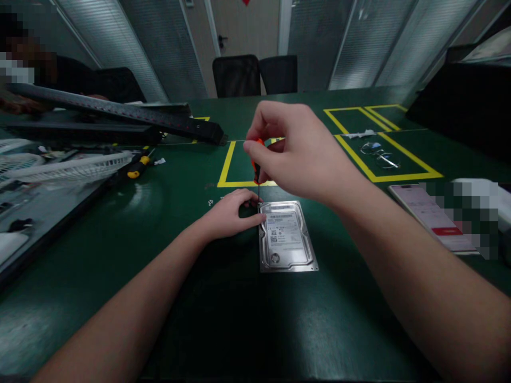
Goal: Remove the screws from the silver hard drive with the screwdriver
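- Silver hard drive (285, 236) is lying flat mid-tabletop (223, 330), label up.
- Right hand (295, 151) is pinching an orange screwdriver (256, 159), tip sitting at the drive's far-left corner.
- Left hand (231, 213) is resting loosely curled, gripping nothing, fingertips touching the drive's left edge.
- Bare green is showing all along its near side.

The right hand (295, 154) hides most of the screwdriver (256, 169).

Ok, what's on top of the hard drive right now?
A white label covers part of the hard drive; the screwdriver in the right hand meets its far left corner. The left hand hides the edge there.
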Demonstrator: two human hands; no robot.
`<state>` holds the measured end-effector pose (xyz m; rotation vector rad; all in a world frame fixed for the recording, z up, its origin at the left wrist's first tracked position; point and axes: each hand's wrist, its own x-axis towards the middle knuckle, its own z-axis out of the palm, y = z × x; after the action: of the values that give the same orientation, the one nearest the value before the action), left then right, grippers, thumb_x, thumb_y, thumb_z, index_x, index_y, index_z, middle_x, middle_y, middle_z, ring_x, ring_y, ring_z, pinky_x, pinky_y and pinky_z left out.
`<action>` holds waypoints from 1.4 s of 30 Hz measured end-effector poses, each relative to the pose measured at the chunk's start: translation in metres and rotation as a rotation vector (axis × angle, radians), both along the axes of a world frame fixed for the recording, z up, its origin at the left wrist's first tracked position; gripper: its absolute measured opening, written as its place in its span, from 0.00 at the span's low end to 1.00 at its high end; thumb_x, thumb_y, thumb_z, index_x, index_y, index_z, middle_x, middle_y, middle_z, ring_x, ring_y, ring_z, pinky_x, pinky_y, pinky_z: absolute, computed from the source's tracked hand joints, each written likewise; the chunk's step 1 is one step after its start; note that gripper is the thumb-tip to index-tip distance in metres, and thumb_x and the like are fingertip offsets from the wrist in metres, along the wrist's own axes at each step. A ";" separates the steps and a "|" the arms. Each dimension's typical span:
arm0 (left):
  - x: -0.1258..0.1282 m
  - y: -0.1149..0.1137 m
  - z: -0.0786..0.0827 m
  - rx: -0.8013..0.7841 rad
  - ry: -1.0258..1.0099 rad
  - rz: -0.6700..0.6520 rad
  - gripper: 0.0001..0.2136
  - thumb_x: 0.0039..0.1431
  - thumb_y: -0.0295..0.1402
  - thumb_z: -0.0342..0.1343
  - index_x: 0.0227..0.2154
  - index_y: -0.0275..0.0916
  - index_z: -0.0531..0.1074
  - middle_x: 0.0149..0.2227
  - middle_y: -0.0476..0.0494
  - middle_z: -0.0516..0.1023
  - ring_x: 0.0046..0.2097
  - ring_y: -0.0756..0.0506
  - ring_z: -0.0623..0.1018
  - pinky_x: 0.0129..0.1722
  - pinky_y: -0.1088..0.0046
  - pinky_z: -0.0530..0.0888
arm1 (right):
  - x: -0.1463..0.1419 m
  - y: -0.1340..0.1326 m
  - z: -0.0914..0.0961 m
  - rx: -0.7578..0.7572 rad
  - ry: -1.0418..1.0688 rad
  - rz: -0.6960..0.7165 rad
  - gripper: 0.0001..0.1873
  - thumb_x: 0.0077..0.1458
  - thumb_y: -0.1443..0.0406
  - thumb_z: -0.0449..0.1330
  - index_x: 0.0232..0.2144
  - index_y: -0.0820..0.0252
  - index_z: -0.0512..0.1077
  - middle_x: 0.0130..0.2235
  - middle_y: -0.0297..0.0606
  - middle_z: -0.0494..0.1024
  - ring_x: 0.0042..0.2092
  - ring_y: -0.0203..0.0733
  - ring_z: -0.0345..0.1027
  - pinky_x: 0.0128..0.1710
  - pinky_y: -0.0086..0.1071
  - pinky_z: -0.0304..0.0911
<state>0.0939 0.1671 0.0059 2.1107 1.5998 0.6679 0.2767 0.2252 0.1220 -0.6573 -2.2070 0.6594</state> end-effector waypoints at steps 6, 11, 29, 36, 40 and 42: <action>0.001 0.000 0.000 -0.003 -0.004 0.007 0.19 0.61 0.47 0.61 0.46 0.37 0.75 0.48 0.39 0.80 0.48 0.40 0.77 0.50 0.59 0.74 | 0.000 -0.002 0.003 -0.104 -0.003 0.022 0.05 0.65 0.69 0.58 0.35 0.56 0.70 0.37 0.39 0.81 0.39 0.44 0.78 0.32 0.31 0.67; 0.000 0.001 -0.001 0.005 -0.009 -0.003 0.18 0.62 0.46 0.61 0.46 0.37 0.75 0.48 0.39 0.80 0.47 0.41 0.77 0.50 0.60 0.74 | 0.000 -0.001 0.002 -0.168 -0.001 0.048 0.04 0.66 0.68 0.58 0.37 0.55 0.70 0.39 0.40 0.81 0.34 0.42 0.78 0.31 0.32 0.68; 0.000 0.001 -0.001 0.009 -0.013 -0.005 0.18 0.62 0.46 0.62 0.46 0.37 0.75 0.48 0.39 0.80 0.47 0.41 0.77 0.50 0.60 0.74 | 0.002 0.002 0.000 0.031 0.009 0.043 0.08 0.61 0.69 0.63 0.31 0.54 0.69 0.39 0.38 0.81 0.40 0.44 0.77 0.33 0.32 0.67; 0.000 0.000 0.000 0.007 -0.019 -0.008 0.18 0.61 0.47 0.62 0.46 0.38 0.75 0.47 0.40 0.79 0.47 0.40 0.77 0.49 0.60 0.74 | 0.002 0.002 0.001 0.048 0.010 0.062 0.09 0.60 0.69 0.63 0.30 0.54 0.67 0.36 0.35 0.80 0.38 0.41 0.75 0.33 0.33 0.66; 0.000 0.000 0.001 0.000 -0.018 -0.010 0.18 0.62 0.47 0.62 0.45 0.38 0.75 0.47 0.40 0.79 0.47 0.41 0.77 0.50 0.60 0.74 | 0.002 0.002 0.001 0.077 0.023 0.075 0.10 0.59 0.70 0.62 0.29 0.54 0.65 0.37 0.36 0.79 0.39 0.43 0.75 0.34 0.34 0.67; 0.001 0.000 0.001 0.001 -0.017 -0.012 0.17 0.62 0.46 0.61 0.46 0.38 0.74 0.47 0.40 0.79 0.47 0.41 0.77 0.50 0.60 0.74 | 0.002 0.002 0.001 0.077 0.025 0.078 0.11 0.59 0.70 0.62 0.28 0.54 0.65 0.37 0.36 0.79 0.41 0.44 0.75 0.35 0.35 0.67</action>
<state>0.0946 0.1675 0.0067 2.1078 1.5771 0.6813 0.2791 0.2271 0.1229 -0.5231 -2.2322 0.6159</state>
